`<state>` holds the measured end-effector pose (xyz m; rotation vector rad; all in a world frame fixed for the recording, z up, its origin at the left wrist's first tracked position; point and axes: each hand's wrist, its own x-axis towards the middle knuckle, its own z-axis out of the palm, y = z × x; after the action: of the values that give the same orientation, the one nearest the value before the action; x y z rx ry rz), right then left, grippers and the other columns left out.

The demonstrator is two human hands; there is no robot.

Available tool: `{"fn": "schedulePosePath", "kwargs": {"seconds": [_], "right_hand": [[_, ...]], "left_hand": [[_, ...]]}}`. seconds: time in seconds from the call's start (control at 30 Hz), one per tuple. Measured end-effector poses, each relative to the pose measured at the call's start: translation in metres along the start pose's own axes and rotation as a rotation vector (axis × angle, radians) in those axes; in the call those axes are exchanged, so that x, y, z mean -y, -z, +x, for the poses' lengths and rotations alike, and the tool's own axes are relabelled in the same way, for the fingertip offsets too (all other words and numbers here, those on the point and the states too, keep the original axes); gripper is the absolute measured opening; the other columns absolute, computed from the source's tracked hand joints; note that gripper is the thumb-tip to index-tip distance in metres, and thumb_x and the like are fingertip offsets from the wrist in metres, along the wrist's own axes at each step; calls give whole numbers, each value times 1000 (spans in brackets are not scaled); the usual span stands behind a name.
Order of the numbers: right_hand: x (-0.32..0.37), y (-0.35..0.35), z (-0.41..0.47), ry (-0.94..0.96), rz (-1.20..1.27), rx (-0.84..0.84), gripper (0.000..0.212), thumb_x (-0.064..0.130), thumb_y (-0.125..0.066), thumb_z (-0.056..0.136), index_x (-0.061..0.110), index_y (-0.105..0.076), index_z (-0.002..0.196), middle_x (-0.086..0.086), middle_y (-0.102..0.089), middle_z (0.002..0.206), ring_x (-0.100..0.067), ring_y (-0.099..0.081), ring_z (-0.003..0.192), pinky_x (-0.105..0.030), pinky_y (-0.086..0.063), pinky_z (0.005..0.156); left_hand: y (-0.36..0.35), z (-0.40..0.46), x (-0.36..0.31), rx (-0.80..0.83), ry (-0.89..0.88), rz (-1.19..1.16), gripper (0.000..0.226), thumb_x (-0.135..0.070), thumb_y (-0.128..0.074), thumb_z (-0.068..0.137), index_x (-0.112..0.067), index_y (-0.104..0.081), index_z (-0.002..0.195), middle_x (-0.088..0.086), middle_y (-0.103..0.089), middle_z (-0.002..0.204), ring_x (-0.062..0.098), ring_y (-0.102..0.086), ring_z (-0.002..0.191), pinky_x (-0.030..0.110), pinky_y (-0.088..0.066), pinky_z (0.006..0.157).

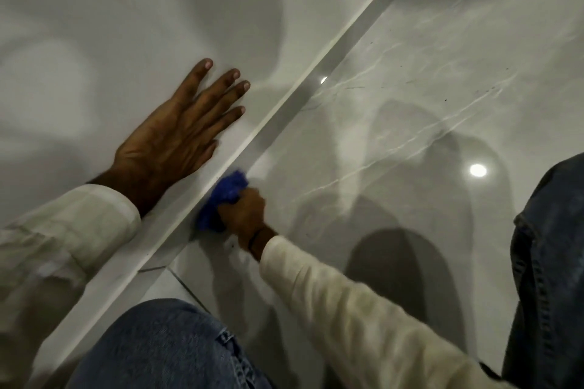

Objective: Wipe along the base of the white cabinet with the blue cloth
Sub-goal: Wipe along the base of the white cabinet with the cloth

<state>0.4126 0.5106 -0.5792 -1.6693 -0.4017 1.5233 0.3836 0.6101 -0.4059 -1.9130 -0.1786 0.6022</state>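
The white cabinet [132,9] fills the upper left, and its lower edge runs diagonally from top right to bottom left. My left hand [180,136] lies flat on the cabinet face with fingers spread, holding nothing. Below that edge, the recessed base strip [319,79] meets the floor. My right hand [243,211] grips a bunched blue cloth [222,197], which is pressed against the base strip just under the cabinet edge. Part of the cloth is hidden inside my fist.
Glossy grey marble-look floor tiles [426,104] spread to the right and reflect ceiling lights. My knees in blue jeans sit at the bottom centre [164,347] and the right edge [550,262]. A tile joint [186,284] crosses near the base.
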Motion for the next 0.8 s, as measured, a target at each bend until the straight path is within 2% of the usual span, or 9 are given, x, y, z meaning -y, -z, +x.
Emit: {"fn": "schedulePosePath", "kwargs": {"seconds": [0.1, 0.17, 0.37, 0.43, 0.5, 0.57, 0.63, 0.7, 0.8], "right_hand": [[-24, -20, -15, -110, 17, 292, 42, 15, -74, 83, -2, -65, 120, -24, -70, 123, -39, -68, 114, -51, -58, 99], [-31, -11, -17, -143, 79, 369, 45, 15, -75, 82, 2, -64, 124, -20, -70, 124, -37, -68, 115, -47, -58, 99], [-8, 59, -20, -174, 262, 203, 39, 5, -70, 86, 0, -64, 124, -28, -69, 124, -23, -69, 82, -34, -61, 78], [21, 83, -37, -168, 348, 157, 39, 3, -68, 89, -1, -62, 127, -29, -67, 127, -25, -69, 83, -33, -61, 76], [56, 105, -62, -164, 394, 127, 41, 2, -64, 90, 1, -60, 130, -28, -67, 128, -27, -69, 88, -33, -62, 74], [98, 127, -100, -157, 419, 148, 45, -3, -57, 90, 3, -57, 135, -26, -67, 128, -31, -67, 99, -40, -61, 87], [144, 147, -148, -161, 417, 216, 48, -6, -49, 89, 5, -56, 136, -20, -68, 123, -34, -65, 106, -46, -55, 100], [184, 159, -198, -157, 359, 284, 45, -6, -47, 89, 11, -62, 128, -13, -71, 116, -30, -68, 101, -42, -58, 96], [255, 167, -286, -138, 197, 393, 37, 2, -53, 93, 16, -66, 125, -10, -74, 117, -24, -72, 99, -36, -62, 91]], "left_hand": [[-5, -1, -3, 0, -9, 17, 80, -49, -1, 103, -4, 25, 164, 34, 31, 169, 49, 15, 163, 65, 1, 134], [-6, 0, -2, 4, -21, 16, 80, -49, -2, 104, -4, 24, 164, 33, 29, 170, 49, 13, 163, 64, -1, 134], [1, -3, 1, 35, -84, -194, 76, -43, -12, 107, -4, 12, 167, 33, 21, 173, 52, 13, 163, 68, 6, 132], [21, -5, 7, 108, -73, -500, 72, -40, -19, 108, -6, 0, 169, 28, 5, 177, 46, 6, 166, 61, 7, 134], [48, -11, 11, 251, 39, -1045, 70, -37, -34, 108, -8, -17, 169, 20, -18, 178, 36, -12, 167, 48, -1, 137], [82, -28, 23, 473, 254, -1659, 67, -32, -49, 107, -10, -29, 166, 15, -36, 172, 31, -34, 161, 41, -24, 133], [119, -52, 46, 543, 418, -2073, 58, -28, -60, 104, -17, -45, 159, 13, -59, 156, 32, -57, 144, 37, -46, 116], [154, -75, 73, 492, 496, -2243, 55, -25, -68, 100, -26, -52, 153, 9, -71, 142, 29, -69, 130, 38, -54, 108], [205, -115, 136, 443, 642, -2414, 68, -18, -76, 93, -24, -50, 155, 7, -69, 145, 28, -70, 126, 47, -59, 108]]}}
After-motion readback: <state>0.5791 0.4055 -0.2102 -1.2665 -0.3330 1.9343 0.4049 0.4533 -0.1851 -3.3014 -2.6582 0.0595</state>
